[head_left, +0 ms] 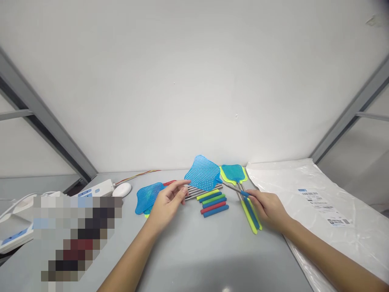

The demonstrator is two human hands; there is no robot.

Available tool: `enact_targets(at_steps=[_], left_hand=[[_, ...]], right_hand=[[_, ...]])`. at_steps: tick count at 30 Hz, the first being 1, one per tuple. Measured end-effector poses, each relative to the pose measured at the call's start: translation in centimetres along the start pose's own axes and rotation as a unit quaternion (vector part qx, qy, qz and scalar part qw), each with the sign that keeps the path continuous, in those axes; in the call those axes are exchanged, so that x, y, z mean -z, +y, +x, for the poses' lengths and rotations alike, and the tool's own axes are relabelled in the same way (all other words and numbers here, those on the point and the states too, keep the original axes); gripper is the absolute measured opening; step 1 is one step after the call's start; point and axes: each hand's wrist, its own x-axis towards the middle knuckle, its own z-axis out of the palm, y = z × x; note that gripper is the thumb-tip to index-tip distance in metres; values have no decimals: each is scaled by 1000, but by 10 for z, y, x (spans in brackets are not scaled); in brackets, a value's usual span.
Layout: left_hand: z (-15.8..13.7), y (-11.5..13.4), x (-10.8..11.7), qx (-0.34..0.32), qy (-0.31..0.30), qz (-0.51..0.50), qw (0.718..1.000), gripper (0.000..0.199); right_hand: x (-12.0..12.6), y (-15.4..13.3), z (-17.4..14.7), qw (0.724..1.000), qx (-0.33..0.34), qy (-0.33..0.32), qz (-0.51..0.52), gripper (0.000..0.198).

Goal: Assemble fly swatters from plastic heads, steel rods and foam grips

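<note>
A blue fly swatter (203,173) with a perforated head is raised over the table, its blue grip inside my right hand (269,209), which is closed around it. My left hand (170,200) is beside the swatter's head, fingers extended; whether a fingertip touches the edge I cannot tell. Under and left of that hand lie loose swatter heads, a blue one (148,198) on top. Several metal rods (194,191) lie behind a row of coloured handle tubes (214,202). At the right rest assembled swatters, a teal head (234,173) above yellow-green ones.
A white plastic package (291,178) with a printed label covers the table's right side. On the left are white power strips (97,190), a round white disc (122,190), thin wires and a pixelated patch. A pale wall (194,81) rises behind the grey table (194,251).
</note>
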Motion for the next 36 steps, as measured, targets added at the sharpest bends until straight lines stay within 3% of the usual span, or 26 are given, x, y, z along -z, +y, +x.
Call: enact_targets(at_steps=[7,12,17,30,36], left_hand=[[0,-4,-4,-3,-6,72,997,39],[-3,-8,-10,-95,-48,199,974,30],[-7,-7,-16,-122,-99,252,955,31],[-12,-1,-14,-147,-104,272,945,32],[-12,-4,-13,-152,-105,279,942,31]], right_hand=[[3,3,12,991,-127,-28,37,37],[23,-2,22,980,-181,-66,-47,34],[36,-16,25,955,-241,-117,-130,32],[38,-35,13,911,-260,-226,-226,32],[20,-43,23,897,-276,-248,-242,26]])
